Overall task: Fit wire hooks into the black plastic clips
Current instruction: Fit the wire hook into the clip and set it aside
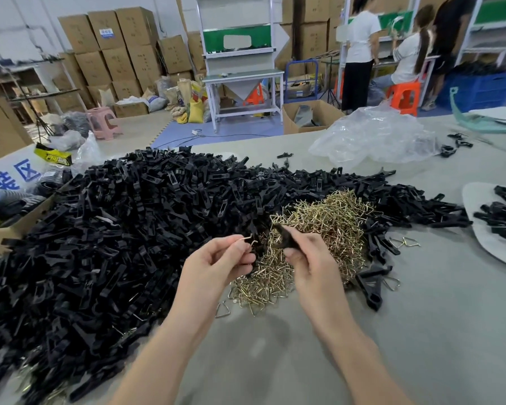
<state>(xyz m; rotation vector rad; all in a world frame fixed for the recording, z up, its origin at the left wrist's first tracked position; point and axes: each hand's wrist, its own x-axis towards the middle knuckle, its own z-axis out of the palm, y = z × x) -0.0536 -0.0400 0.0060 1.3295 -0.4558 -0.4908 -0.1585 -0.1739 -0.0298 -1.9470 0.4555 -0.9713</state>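
L hand [216,264] pinches a wire hook [247,239] w/ thumb & fingertips, bent end poking up-right. R hand [307,258] curls round a black clip [284,238] just right of it, not touching. Clip's long axis runs up-left, tip toward the hook. Behind: hook heap [319,223], then clip pile [129,214].

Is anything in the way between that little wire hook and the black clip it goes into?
Nothing visible. The left hand pinches the wire hook, the right hand grips the black clip, and only a bare gap separates them, with the pile of loose hooks behind.
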